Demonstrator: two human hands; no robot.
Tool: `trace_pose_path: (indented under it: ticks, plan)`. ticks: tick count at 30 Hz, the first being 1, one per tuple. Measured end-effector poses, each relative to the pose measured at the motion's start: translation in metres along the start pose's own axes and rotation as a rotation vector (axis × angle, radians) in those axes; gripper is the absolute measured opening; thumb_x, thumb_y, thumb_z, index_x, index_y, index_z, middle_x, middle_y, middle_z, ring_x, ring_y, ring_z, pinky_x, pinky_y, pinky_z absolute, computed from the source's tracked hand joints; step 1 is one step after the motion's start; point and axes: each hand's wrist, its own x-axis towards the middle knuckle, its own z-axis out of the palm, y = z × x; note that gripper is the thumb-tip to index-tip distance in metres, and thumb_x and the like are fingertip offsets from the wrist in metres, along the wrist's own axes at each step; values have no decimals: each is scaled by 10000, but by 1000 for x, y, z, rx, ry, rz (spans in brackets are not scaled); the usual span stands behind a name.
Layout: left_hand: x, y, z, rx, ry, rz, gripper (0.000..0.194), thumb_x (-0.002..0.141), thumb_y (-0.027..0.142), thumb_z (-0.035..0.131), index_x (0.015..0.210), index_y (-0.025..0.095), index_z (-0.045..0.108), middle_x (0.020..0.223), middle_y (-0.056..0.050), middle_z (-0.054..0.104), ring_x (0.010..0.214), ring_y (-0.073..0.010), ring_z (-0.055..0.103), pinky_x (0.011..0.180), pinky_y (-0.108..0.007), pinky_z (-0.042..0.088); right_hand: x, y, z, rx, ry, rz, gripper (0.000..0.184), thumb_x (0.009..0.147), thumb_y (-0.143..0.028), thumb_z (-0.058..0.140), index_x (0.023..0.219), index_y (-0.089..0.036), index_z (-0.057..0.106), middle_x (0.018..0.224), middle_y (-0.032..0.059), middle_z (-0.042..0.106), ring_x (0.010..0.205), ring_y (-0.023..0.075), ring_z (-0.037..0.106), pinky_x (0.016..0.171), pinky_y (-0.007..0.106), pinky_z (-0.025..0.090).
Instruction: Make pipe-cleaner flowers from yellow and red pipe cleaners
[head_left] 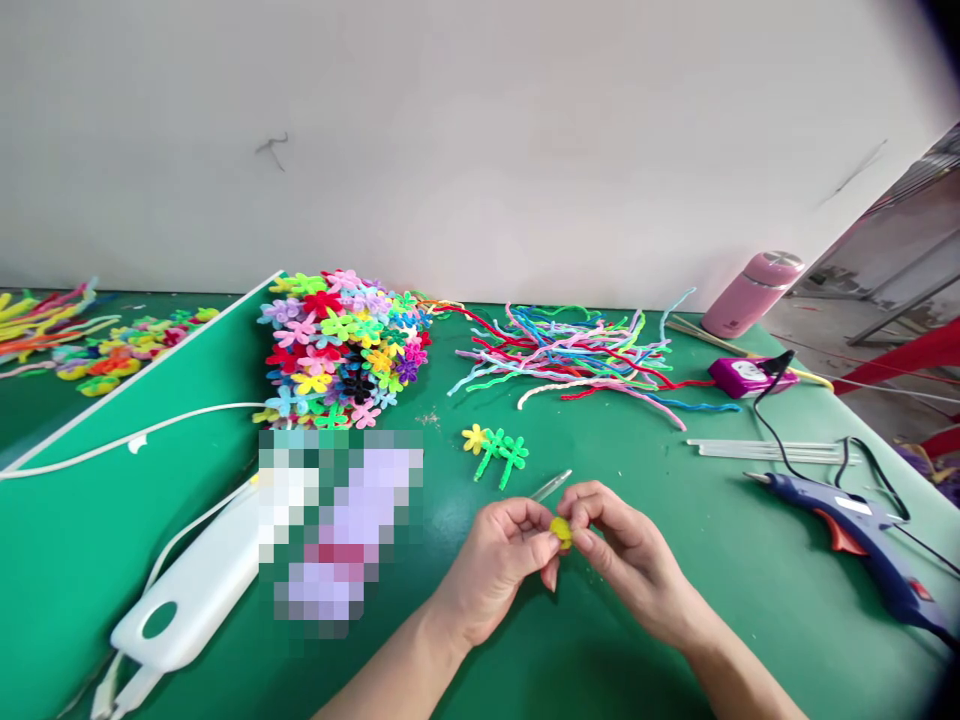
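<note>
Near the front middle of the table, my left hand (506, 560) and my right hand (626, 555) meet, both with their fingers closed. Between their fingertips is a small yellow pipe-cleaner piece (560, 532), bent into a compact shape and partly covered by the fingers. Just beyond my left hand lies a thin, clear pen-like stick (551, 486). Farther off rest a yellow pipe-cleaner flower (474, 438) and two green pipe-cleaner pieces with stems (514, 460), side by side.
A heap of colourful flowers (337, 345) stands at the back left, loose pipe cleaners (577, 355) at the back middle. On the right are a blue glue gun (855, 520), glue sticks (772, 450), a purple socket block (750, 377) and a pink bottle (754, 295). A white power strip (202, 580) lies left.
</note>
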Motion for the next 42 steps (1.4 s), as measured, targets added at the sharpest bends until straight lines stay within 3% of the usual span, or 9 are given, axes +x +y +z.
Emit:
trace_pose_path:
  ticks: [12,24,33,38,42]
  plan:
    - [0,1,-3,0,-85,-57,194,602,225,721,684,91,607,622,-22,585,444,-62,473,442,-197,332,1,-8,-11,-81,-110,29,106,898,-197,429,805,-194,481,911,38,517,810,138,500,735,239,407]
    - [3,-4,-3,183,54,11,177,664,236,695,694,107,578,519,27,530,450,-72,463,466,-206,359,0,-3,-7,-404,-20,-119,96,856,-115,450,838,-207,473,924,61,544,874,165,546,758,270,440]
    - [2,-1,2,256,131,38,231,617,240,731,687,119,548,524,50,497,465,-65,449,468,-187,352,-1,4,1,-527,50,-205,130,835,-94,465,876,-215,489,913,76,555,825,167,576,718,283,472]
    - [1,2,2,304,119,61,201,656,256,695,701,127,549,512,52,488,471,-67,440,473,-189,363,-2,3,1,-378,115,-169,100,818,-123,519,864,-210,537,890,69,579,828,174,573,727,288,469]
    - [0,5,-2,320,45,76,184,673,257,681,710,132,552,538,42,506,487,-68,453,486,-197,365,-1,0,0,40,130,26,61,829,-241,553,813,-189,581,857,68,589,820,179,567,721,294,479]
